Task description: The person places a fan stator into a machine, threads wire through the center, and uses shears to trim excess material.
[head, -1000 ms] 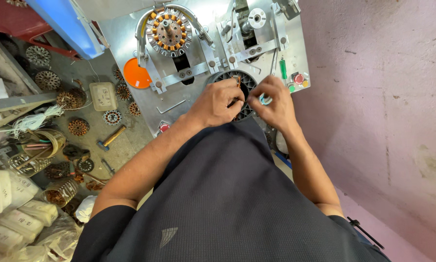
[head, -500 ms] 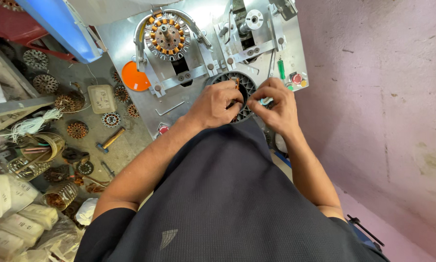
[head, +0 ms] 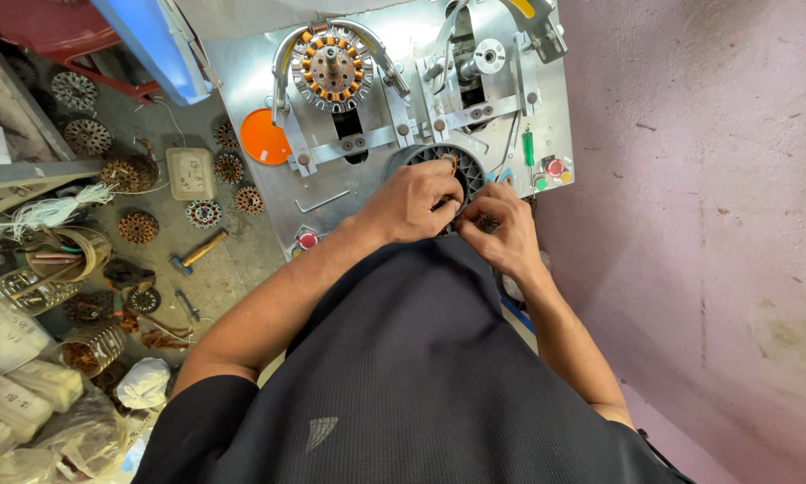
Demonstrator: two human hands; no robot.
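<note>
A dark stator (head: 456,170) on the metal machine (head: 394,54) is gripped by the left hand (head: 412,202), fingers curled; it is pinched by the right hand (head: 501,229).

Two hands (head: 412,202), one hammer (head: 197,252), one orange disc (head: 265,137)

Dark toothed stator ring (head: 439,161) under both hands; beyond it, copper-wound orange stator (head: 331,65) on grey metal machine plate (head: 259,81); orange disc (head: 265,137) to its left.
</note>
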